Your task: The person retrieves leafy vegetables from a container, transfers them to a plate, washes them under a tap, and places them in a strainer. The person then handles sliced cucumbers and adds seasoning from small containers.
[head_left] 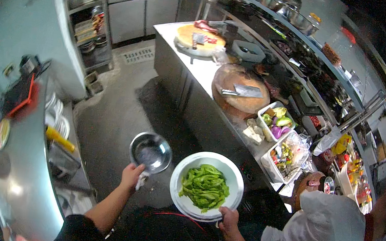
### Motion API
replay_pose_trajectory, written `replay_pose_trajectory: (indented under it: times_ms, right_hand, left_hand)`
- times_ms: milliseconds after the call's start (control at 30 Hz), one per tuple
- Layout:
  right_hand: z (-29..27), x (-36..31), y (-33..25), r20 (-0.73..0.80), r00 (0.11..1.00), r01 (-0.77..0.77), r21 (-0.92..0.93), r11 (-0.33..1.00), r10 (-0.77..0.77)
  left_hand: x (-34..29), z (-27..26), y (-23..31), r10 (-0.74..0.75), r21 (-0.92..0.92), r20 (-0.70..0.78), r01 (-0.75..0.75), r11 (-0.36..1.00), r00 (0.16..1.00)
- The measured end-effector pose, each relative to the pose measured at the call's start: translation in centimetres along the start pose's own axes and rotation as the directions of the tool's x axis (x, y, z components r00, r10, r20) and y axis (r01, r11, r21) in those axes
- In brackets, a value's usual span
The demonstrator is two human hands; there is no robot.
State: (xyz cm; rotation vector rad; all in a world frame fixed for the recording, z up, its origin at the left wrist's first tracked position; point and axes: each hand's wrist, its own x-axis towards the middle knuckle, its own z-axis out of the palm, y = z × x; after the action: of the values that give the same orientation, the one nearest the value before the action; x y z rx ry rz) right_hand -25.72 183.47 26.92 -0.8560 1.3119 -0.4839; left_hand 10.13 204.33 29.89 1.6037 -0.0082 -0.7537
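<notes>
My left hand (133, 175) is closed on the rim of a shiny round metal bowl (150, 152), held out over the floor. Something small and white (142, 181) shows below that hand; I cannot tell what it is. My right hand (228, 219) grips the near right rim of a white basin (176, 180), the thumb over its edge. Loose green leaves, like lettuce (205, 187), lie heaped in the basin. Basin and bowl are side by side, a small gap between them, in front of my body.
A co-worker in white (328, 235) stands close on my right by the worktop (195, 73). On it a cleaver (243, 90) lies on a round chopping board (229, 78), near vegetable tubs (269, 168). A steel counter (26, 170) runs along my left, with stacked plates (58, 115) below.
</notes>
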Motion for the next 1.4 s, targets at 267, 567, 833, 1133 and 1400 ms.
replay_pose_trajectory:
  times_ms: [267, 567, 833, 1133, 1400]
  right_hand:
    - [3.7, 5.0, -6.0, -0.212, 0.925, 0.372, 0.318, 0.872, -0.316]
    - [10.3, 12.6, -19.2, -0.437, 0.856, 0.453, 0.377, 0.808, -0.276]
    - [23.6, 16.1, -30.2, -0.332, 0.896, 0.408, 0.349, 0.844, -0.296]
    - [52.1, 26.4, -36.4, -0.057, 0.994, 0.097, 0.154, 0.983, -0.089]
    - [77.8, 36.8, -40.1, 0.194, 0.979, 0.061, 0.012, 0.998, -0.062]
  left_hand:
    - [21.6, 25.3, 13.4, 0.028, -0.341, 0.488, 0.162, 0.926, 0.872]
    - [33.8, 42.1, 21.1, -0.138, -0.057, 0.63, 0.223, 0.973, 0.764]
    - [46.7, 36.6, 26.1, -0.042, 0.173, 0.885, -0.243, 0.954, 0.464]
    - [61.0, 4.5, 30.0, -0.106, -0.211, 0.657, 0.317, 0.925, 0.747]
    - [75.2, -8.8, 37.1, -0.126, -0.427, 0.496, 0.368, 0.826, 0.859]
